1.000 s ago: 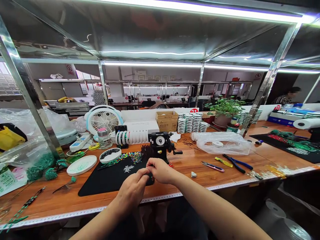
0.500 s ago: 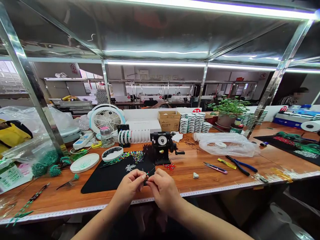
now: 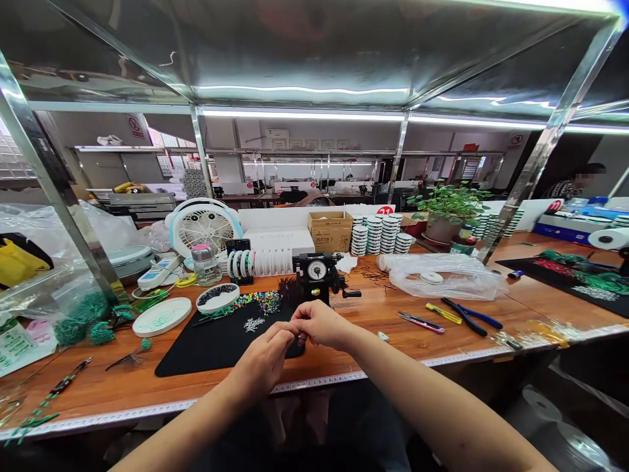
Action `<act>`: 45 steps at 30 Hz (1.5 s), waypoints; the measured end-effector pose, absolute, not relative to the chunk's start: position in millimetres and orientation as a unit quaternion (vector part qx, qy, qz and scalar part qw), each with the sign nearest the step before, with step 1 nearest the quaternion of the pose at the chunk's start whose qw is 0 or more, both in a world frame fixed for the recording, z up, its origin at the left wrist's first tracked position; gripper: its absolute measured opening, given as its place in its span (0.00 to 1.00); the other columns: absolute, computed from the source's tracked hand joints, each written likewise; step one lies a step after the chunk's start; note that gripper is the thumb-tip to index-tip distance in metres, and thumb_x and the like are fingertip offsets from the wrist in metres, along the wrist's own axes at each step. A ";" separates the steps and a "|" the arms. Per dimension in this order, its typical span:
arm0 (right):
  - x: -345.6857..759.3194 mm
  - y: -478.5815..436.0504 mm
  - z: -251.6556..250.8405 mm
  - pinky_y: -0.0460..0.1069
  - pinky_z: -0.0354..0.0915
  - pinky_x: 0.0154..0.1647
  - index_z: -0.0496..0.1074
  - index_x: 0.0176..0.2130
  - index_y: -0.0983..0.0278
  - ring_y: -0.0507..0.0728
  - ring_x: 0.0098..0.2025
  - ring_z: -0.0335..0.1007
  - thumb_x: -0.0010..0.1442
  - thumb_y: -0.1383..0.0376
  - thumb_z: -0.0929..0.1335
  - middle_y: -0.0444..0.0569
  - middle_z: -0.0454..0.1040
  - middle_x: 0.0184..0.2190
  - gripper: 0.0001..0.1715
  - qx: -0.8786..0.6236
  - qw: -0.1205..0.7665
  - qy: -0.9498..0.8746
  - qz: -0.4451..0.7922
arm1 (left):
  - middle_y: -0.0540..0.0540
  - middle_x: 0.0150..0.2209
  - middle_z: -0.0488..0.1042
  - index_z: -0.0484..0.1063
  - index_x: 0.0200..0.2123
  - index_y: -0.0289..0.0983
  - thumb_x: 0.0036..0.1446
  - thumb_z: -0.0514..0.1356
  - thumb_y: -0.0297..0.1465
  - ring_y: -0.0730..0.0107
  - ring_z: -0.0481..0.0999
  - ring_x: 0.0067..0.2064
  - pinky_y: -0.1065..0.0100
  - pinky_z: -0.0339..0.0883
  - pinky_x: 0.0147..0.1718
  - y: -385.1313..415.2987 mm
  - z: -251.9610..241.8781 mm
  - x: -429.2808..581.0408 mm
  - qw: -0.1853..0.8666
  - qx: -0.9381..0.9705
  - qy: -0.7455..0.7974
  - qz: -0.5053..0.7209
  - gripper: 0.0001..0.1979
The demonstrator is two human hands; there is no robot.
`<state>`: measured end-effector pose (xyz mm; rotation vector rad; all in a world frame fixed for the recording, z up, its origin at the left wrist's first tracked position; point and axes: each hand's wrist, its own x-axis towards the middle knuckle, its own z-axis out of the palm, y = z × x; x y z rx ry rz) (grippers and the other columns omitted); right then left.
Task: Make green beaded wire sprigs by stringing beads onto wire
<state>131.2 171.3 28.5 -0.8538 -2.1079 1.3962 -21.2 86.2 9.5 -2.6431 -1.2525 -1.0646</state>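
Over the front right corner of the black mat (image 3: 206, 354), my left hand (image 3: 268, 357) and my right hand (image 3: 322, 326) meet with fingertips pinched together. A tiny dark-reddish piece (image 3: 301, 338) shows just below the touching fingers; its kind cannot be made out, and the fingers cover most of what they pinch. Behind my hands stands a black hand-cranked machine (image 3: 317, 278) with a round dial. Multicoloured beads (image 3: 268, 301) and a small heap of silvery-white pieces (image 3: 253, 324) lie on the mat, left of the machine.
White dishes (image 3: 162, 318) stand at left, near a fan (image 3: 204, 229) and a row of white spools (image 3: 268, 262). To the right lie a pink-handled tool (image 3: 422, 322), a yellow cutter (image 3: 443, 313), blue pliers (image 3: 472, 316) and a plastic bag (image 3: 452, 280). A measuring tape (image 3: 319, 380) edges the table.
My right hand has moved up and slightly left, its fingers now over the left hand's fingertips. The small piece with coloured beads seen between them is now mostly covered. The view has shifted slightly.
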 end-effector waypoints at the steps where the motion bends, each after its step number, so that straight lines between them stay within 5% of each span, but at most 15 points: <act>1: 133.1 172.7 27.7 0.42 0.58 0.16 0.67 0.27 0.67 0.48 0.17 0.62 0.56 0.71 0.61 0.44 0.69 0.18 0.08 -0.310 0.231 -0.758 0.525 | 0.41 0.45 0.70 0.64 0.43 0.37 0.56 0.46 0.17 0.67 0.70 0.47 0.66 0.68 0.45 88.0 10.0 -25.5 0.039 -0.854 -0.403 -0.327 0.15; 6: 145.2 176.4 25.8 0.42 0.59 0.17 0.70 0.30 0.68 0.49 0.22 0.67 0.61 0.61 0.60 0.50 0.73 0.27 0.16 -0.262 0.197 -0.743 0.584 | 0.38 0.50 0.69 0.65 0.48 0.34 0.56 0.48 0.19 0.62 0.68 0.52 0.61 0.65 0.51 92.6 11.4 -45.3 0.158 -0.869 -0.382 -0.271 0.17; 10: 148.5 174.1 26.1 0.41 0.49 0.15 0.73 0.29 0.68 0.46 0.19 0.58 0.56 0.59 0.65 0.46 0.71 0.23 0.14 -0.248 0.221 -0.757 0.563 | 0.39 0.51 0.69 0.65 0.49 0.35 0.58 0.48 0.21 0.63 0.67 0.53 0.60 0.64 0.52 93.2 12.6 -43.0 0.121 -0.870 -0.385 -0.283 0.17; 12: 147.9 170.3 26.3 0.42 0.52 0.19 0.73 0.29 0.68 0.47 0.21 0.58 0.55 0.62 0.66 0.44 0.69 0.21 0.12 -0.250 0.255 -0.767 0.534 | 0.40 0.48 0.70 0.67 0.46 0.37 0.59 0.49 0.23 0.64 0.69 0.50 0.60 0.65 0.50 92.3 15.2 -36.1 0.042 -0.847 -0.406 -0.340 0.14; 18: 150.6 152.8 20.0 0.48 0.57 0.36 0.72 0.29 0.66 0.53 0.33 0.60 0.56 0.68 0.65 0.46 0.67 0.27 0.07 -0.241 0.350 -0.815 0.395 | 0.46 0.27 0.74 0.70 0.29 0.37 0.55 0.57 0.34 0.65 0.76 0.33 0.63 0.71 0.35 86.2 27.7 -12.8 -0.405 -0.578 -0.530 -0.470 0.07; 23: 151.0 143.3 7.5 0.47 0.57 0.32 0.72 0.33 0.66 0.52 0.31 0.60 0.61 0.69 0.61 0.46 0.64 0.27 0.12 -0.214 0.413 -0.858 0.219 | 0.44 0.28 0.76 0.68 0.29 0.35 0.53 0.59 0.36 0.65 0.78 0.30 0.69 0.70 0.27 84.3 30.9 -6.6 -0.492 -0.504 -0.527 -0.475 0.10; 35: 150.6 140.1 13.9 0.45 0.58 0.29 0.77 0.28 0.66 0.51 0.28 0.65 0.53 0.67 0.67 0.46 0.73 0.24 0.08 -0.290 0.425 -0.760 0.397 | 0.45 0.25 0.76 0.70 0.28 0.34 0.48 0.64 0.36 0.63 0.78 0.29 0.65 0.72 0.30 82.7 31.7 2.7 -0.447 -0.508 -0.528 -0.513 0.10; 40: 152.5 139.0 14.9 0.46 0.62 0.30 0.76 0.29 0.67 0.52 0.27 0.66 0.53 0.63 0.66 0.47 0.74 0.25 0.10 -0.295 0.447 -0.691 0.486 | 0.42 0.38 0.77 0.70 0.38 0.34 0.43 0.68 0.29 0.63 0.76 0.39 0.65 0.71 0.37 82.0 26.2 8.0 -0.547 -0.417 -0.464 -0.558 0.17; 45: 153.6 137.2 12.3 0.47 0.63 0.31 0.76 0.31 0.68 0.53 0.28 0.68 0.53 0.62 0.67 0.49 0.76 0.26 0.11 -0.293 0.466 -0.664 0.506 | 0.41 0.38 0.78 0.74 0.37 0.33 0.47 0.66 0.29 0.67 0.76 0.38 0.70 0.69 0.39 81.6 20.0 13.2 -0.600 -0.346 -0.416 -0.589 0.12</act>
